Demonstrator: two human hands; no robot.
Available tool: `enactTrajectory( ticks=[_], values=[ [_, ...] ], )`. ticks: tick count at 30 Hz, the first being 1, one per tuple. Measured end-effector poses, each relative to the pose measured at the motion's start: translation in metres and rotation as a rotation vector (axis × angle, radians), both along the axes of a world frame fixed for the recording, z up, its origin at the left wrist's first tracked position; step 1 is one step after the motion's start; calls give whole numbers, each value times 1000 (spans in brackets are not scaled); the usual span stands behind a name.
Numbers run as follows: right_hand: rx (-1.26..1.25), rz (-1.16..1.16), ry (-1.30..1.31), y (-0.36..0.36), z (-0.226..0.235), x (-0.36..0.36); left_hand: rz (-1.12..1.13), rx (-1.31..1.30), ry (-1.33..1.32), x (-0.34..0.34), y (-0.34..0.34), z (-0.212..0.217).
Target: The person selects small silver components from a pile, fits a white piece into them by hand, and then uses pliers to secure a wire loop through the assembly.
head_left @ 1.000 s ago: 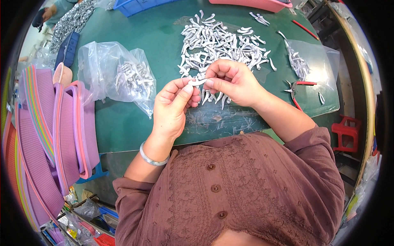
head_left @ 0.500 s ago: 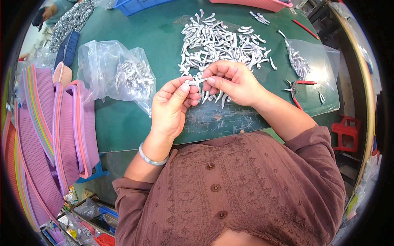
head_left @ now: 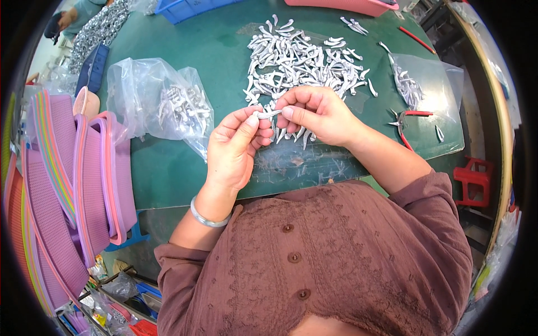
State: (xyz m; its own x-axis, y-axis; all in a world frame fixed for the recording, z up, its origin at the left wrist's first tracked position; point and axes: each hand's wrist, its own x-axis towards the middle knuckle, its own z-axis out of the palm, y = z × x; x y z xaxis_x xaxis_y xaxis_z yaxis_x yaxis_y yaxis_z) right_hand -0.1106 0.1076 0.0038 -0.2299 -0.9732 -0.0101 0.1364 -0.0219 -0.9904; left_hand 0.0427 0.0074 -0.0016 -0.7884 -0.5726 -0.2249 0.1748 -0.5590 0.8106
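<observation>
silvery curved piece (head_left: 268,114), held item: head view, centre, raised between both hands over the near part of the pile. left hand (head_left: 234,148): thumb and fingers pinching one end. right hand (head_left: 323,116): thumb and forefinger pinching the other end, remaining fingers curled (whether they hide a second piece cannot be told).

pile of like pieces (head_left: 305,63): loose on green surface (head_left: 224,50), reaching beneath the hands. risk: a slip of either fingertip pinch could drop the held piece among its lookalikes, hard to single out afterward. risk: a low sweep of the right hand could scatter the pile.

clear bag (head_left: 131,92), with pieces inside: left of the left hand. risk: thin film, if snagged by the forearm, could drag and spill.

red-handled pliers (head_left: 417,113): near the right forearm. risk: an outward elbow swing could knock them.
</observation>
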Motion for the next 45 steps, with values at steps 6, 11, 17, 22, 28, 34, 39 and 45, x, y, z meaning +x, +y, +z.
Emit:
enactTrajectory(
  ticks=[6,11,17,22,28,34,39,45],
  values=[
    [-99,-53,132,-2,-4,2,35,-20,7,-3,5,2],
    [-227,-58,650,2,-3,4,62,-12,-6,2,9,-5],
    [-455,187,910,2,-1,11,122,64,-9,14,27,-8],
    [-445,336,1082,25,26,21,104,128,-34,24,39,-2],
    [-304,72,1213,79,22,21,4,109,-100,46,66,-3],
    [-282,-339,1275,115,-17,39,-52,44,-139,60,92,2],
    [-350,-474,1478,118,-26,46,-121,43,-76,57,112,-2],
    [-471,-542,1579,110,-30,36,-130,-42,-180,52,134,12]
  ],
)
